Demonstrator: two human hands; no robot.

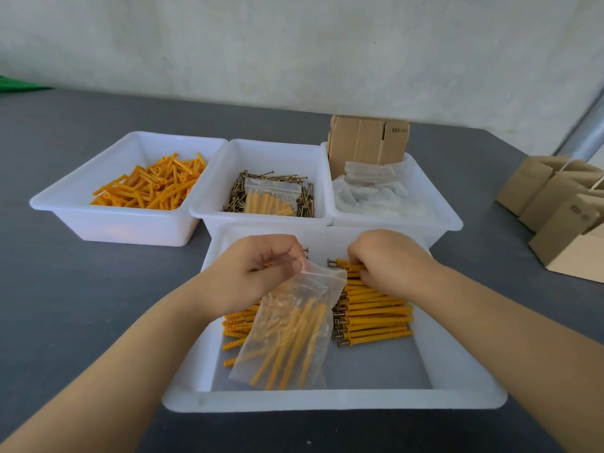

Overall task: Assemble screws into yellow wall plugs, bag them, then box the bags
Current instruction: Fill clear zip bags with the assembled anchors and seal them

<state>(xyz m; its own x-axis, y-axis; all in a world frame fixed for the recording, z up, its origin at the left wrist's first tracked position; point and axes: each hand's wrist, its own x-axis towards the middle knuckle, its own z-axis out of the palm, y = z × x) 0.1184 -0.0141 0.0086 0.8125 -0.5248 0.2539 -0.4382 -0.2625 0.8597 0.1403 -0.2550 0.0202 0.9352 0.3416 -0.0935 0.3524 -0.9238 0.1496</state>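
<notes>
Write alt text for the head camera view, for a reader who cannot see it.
Over a white tray of assembled yellow plugs, the left hand pinches the top of a clear bag partly filled with plugs while the right hand grips more from the pile. Behind sit trays of loose plugs, screws under a filled bag, and empty bags; cardboard boxes stand right.

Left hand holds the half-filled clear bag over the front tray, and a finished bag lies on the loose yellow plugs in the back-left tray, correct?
Not quite. In the head view the finished bag lies on the screws in the middle tray, not on the loose plugs. The left hand does hold the clear bag.
</notes>
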